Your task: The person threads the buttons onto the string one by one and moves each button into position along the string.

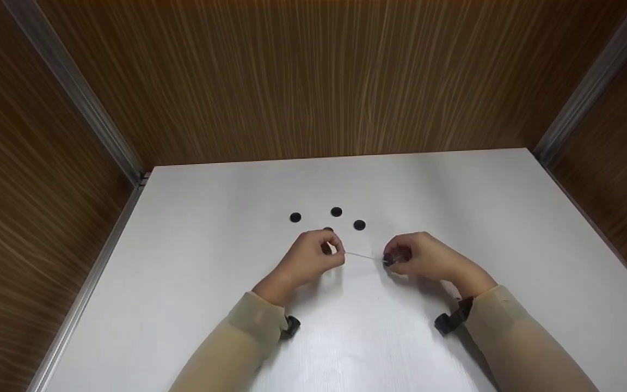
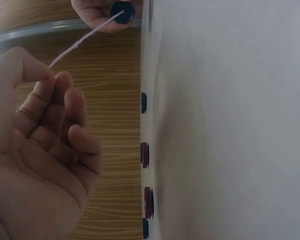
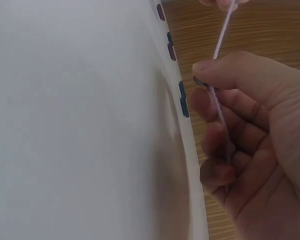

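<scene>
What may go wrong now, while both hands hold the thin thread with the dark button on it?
The left hand pinches only the tip of the thread, so it may slip out of that grip. The button at the right hand could then slide off. A sleeve might also brush the loose buttons on the table.

My left hand (image 1: pixel 313 256) is covering most of a fourth dark button (image 1: pixel 328 230) on the table (image 1: pixel 455 207), so only its top edge is peeking out. My right hand's fingers (image 1: pixel 400 253) are hiding most of the button (image 1: pixel 388 260) I am pinching. The pale thread (image 1: pixel 362 255) is showing too thin in the head view to follow into either grip. In the left wrist view, my right hand (image 2: pixel 97 15) is being cut off by the top edge.
</scene>
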